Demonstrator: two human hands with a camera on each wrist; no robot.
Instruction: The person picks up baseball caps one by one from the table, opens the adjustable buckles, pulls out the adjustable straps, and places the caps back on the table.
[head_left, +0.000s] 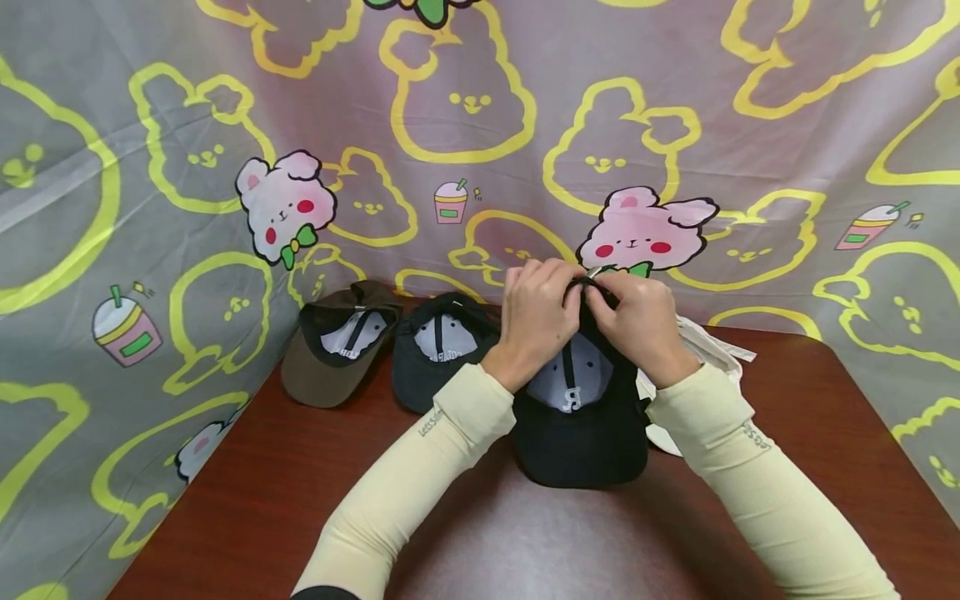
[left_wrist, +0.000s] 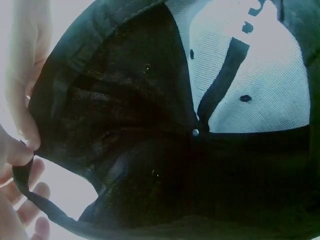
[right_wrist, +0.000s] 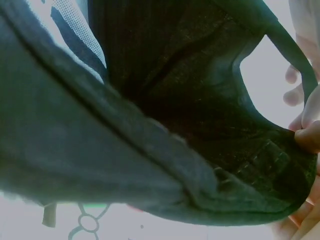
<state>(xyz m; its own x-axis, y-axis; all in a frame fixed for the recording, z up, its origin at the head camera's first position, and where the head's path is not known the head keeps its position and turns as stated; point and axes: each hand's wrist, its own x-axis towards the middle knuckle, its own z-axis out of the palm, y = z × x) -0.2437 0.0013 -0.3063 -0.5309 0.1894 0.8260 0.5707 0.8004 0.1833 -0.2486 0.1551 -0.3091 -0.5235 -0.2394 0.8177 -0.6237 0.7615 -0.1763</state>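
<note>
A black baseball cap [head_left: 581,450] hangs upright between the hands, brim down and its pale inner lining facing me. At its back edge the left hand [head_left: 536,321] pinches the strap from the left. The right hand [head_left: 645,321] pinches the same place from the right, and the two hands nearly meet. A small shiny piece [head_left: 595,271], perhaps the buckle, shows between the fingertips. In the left wrist view the strap [left_wrist: 47,206] bows away from the cap's opening. The right wrist view shows thumb and finger on the strap [right_wrist: 292,52]; the exact hold is partly hidden.
A brown cap [head_left: 318,367] and a dark navy cap [head_left: 408,375] lie at the left on the brown table [head_left: 255,508], crowns toward the back. Behind the right hand is a white cap [head_left: 723,354], partly covered. A patterned curtain [head_left: 465,100] encloses the table.
</note>
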